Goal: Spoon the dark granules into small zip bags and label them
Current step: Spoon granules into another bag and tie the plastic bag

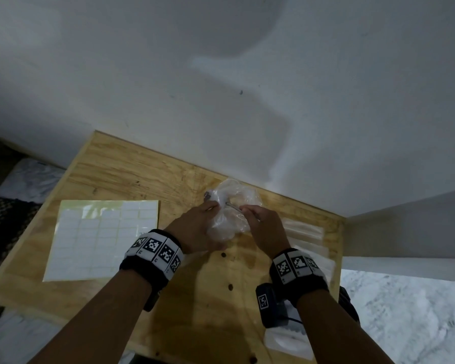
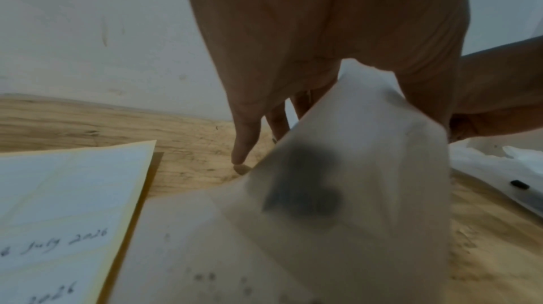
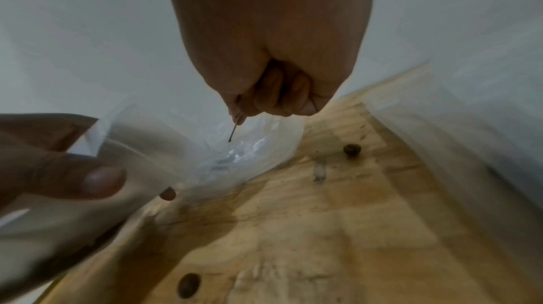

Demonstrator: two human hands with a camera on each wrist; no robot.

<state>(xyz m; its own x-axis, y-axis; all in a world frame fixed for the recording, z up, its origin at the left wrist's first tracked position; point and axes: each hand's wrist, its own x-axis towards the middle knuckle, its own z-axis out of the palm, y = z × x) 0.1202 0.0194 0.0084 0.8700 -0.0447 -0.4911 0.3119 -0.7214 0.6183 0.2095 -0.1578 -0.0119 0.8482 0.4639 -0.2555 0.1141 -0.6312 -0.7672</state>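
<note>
My left hand (image 1: 208, 219) grips a small translucent zip bag (image 2: 352, 169) with a dark clump of granules (image 2: 302, 195) showing through it. In the right wrist view its thumb (image 3: 99, 181) presses the bag's side. My right hand (image 1: 258, 219) is curled in a fist round a thin metal spoon handle (image 3: 233, 131), also seen between the hands (image 1: 233, 206). The handle points down into a crumpled clear plastic bag (image 1: 237, 195) lying against the wall; the spoon's bowl is hidden. A sheet of white labels (image 1: 103, 240) lies at the left, some with handwritten dates (image 2: 67, 241).
A stack of flat small zip bags (image 1: 304, 232) lies at the right edge of the wooden table (image 1: 132, 174). Dark round spots (image 1: 230, 286) mark the wood. A white object (image 1: 286, 342) sits near the front right corner. The wall borders the table's far side.
</note>
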